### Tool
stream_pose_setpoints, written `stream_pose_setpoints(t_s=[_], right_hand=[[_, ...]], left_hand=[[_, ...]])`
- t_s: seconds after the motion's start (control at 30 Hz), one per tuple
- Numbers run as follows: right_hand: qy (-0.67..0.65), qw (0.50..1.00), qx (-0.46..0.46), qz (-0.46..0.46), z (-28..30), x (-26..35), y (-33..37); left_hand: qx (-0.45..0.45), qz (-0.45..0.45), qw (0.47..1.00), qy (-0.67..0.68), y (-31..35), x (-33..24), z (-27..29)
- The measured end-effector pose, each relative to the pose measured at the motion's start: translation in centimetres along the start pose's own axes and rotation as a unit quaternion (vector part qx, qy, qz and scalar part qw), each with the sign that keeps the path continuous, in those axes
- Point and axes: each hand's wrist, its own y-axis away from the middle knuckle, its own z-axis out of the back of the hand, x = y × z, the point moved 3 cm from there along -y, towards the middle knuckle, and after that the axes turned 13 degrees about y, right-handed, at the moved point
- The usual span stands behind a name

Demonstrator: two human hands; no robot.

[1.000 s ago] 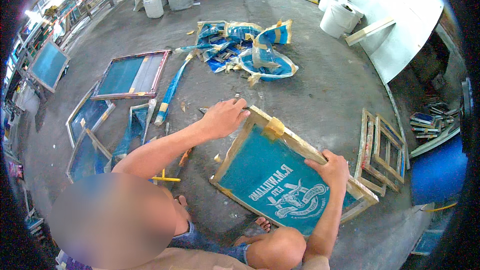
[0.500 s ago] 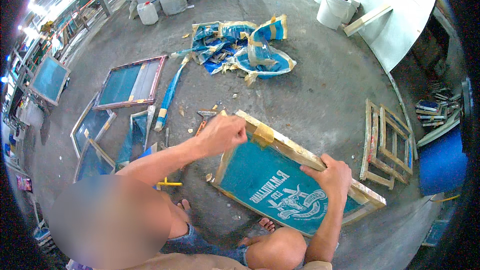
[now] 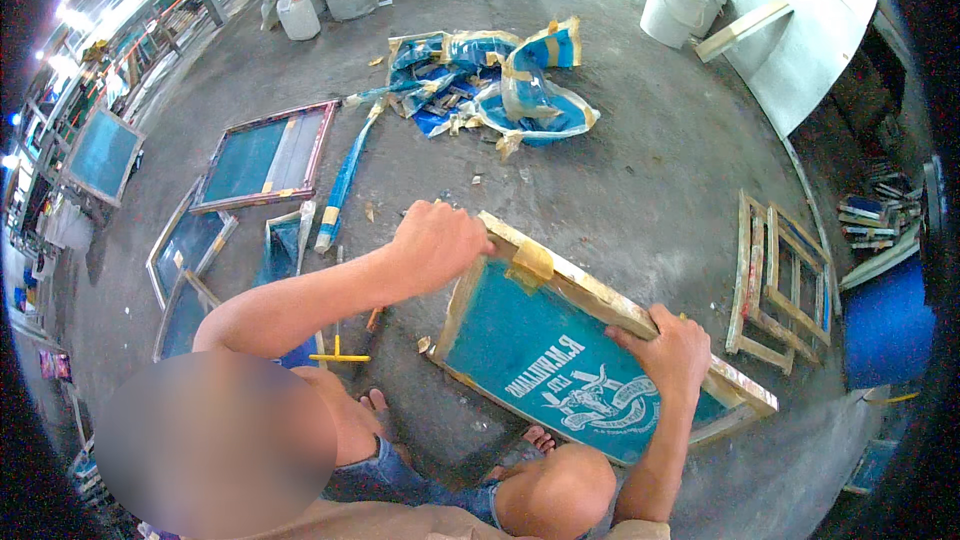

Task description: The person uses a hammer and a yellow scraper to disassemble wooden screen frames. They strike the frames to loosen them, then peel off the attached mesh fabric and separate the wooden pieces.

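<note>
A wooden screen-printing frame (image 3: 585,292) with teal mesh (image 3: 510,350) and white printed lettering and emblem stands tilted in front of my knees. My right hand (image 3: 672,352) is wrapped round its upper rail, thumb on the near side. At the rail's left end, my left hand (image 3: 440,248) is closed, knuckles up, against the frame's corner; whatever its fingers pinch is hidden. Brown tape (image 3: 532,265) covers part of the rail and mesh beside it. Below my left forearm lie a yellow T-shaped tool (image 3: 338,357) and the orange end of another tool's handle (image 3: 375,319).
Torn blue mesh and tape (image 3: 480,85) lie heaped ahead. More screens (image 3: 265,155) rest at left, bare wooden frames (image 3: 780,280) at right. White buckets (image 3: 668,12) and a leaning board (image 3: 745,30) stand far right. A blurred patch hides the lower left.
My left hand has shifted slightly left and up along the corner, its forearm now covering the hammer head seen before. The right hand keeps its hold on the rail.
</note>
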Motion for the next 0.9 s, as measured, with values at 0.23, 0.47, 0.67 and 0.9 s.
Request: stream_pose_setpoints(t_s=[0.23,0.47,0.67,0.9], right_hand=[[-0.008,0.997,0.073,-0.008,-0.6,-0.1,-1.2],[-0.053,0.996,0.059,0.028,-5.3,-2.9,-5.8],[-0.203,0.972,0.034,0.112,-6.8,-5.1,-5.9],[-0.084,0.996,-0.011,0.038,-0.5,-0.9,-0.5]], left_hand=[[0.096,-0.161,0.958,0.218,-1.3,-0.2,-6.0],[0.250,-0.318,0.868,0.289,2.2,-18.1,-17.2],[0.252,-0.309,0.900,0.180,4.3,-16.2,-14.2],[-0.036,-0.191,0.945,0.263,-0.1,-1.4,2.3]])
